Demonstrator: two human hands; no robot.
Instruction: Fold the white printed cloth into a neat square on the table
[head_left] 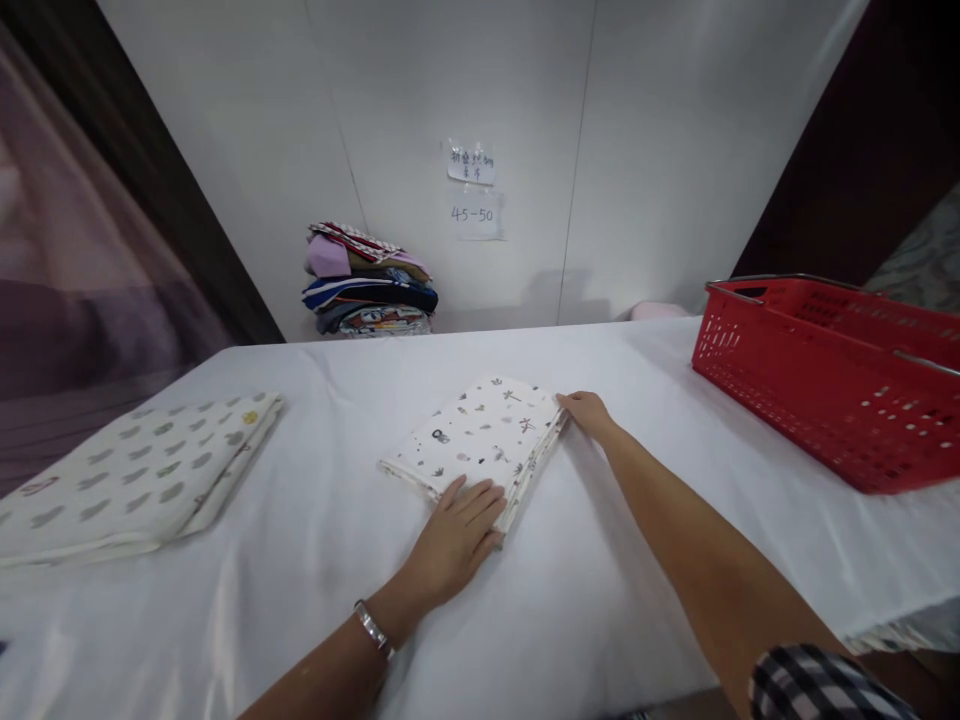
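Note:
A folded white cloth (480, 425) with small printed palm trees and other figures lies in the middle of the table, its layered edges facing right and front. My left hand (457, 530) rests flat on its near corner, fingers stretched out. At its far right corner my right hand (585, 410) pinches the cloth's edge between thumb and fingers. Part of the near edge is hidden beneath my left hand. To the left lies a second folded white cloth (135, 475) with grey heart-like prints, apart from both hands.
A red plastic basket (817, 385) with metal handles stands at the right. Behind the table's far edge rises a stack of folded fabrics (369, 285) against the wall. Handwritten paper signs (476, 215) hang there. White cloth (315, 600) covers the table.

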